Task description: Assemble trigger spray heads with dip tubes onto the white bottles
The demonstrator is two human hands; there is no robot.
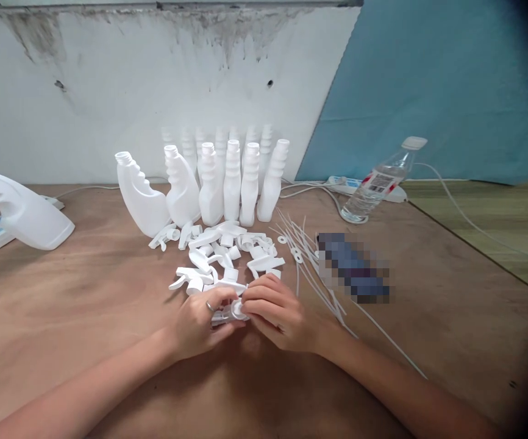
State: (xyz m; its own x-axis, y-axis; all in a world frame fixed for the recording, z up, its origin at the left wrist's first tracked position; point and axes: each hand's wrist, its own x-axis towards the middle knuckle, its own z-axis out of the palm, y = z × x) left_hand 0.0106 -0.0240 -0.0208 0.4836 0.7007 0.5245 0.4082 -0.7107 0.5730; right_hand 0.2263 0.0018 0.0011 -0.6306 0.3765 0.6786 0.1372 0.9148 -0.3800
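A white trigger spray head (235, 310) is gripped in my left hand (200, 320), its round collar facing me; a ring circles one finger. At that collar, the fingers of my right hand (275, 311) are pinched together, and whatever they hold is hidden. Just beyond both hands lies a loose pile of white trigger spray heads (227, 256). To the right of the pile are several thin white tubes (310, 256) and a few small white washers (296, 255).
Open-necked white bottles (210, 195) stand in rows against the wall, with another white bottle (28, 210) at the left. A clear water bottle (374, 189) stands by a power strip (394, 194) and cables at the back right. A blurred dark object (353, 268) lies right of the tubes.
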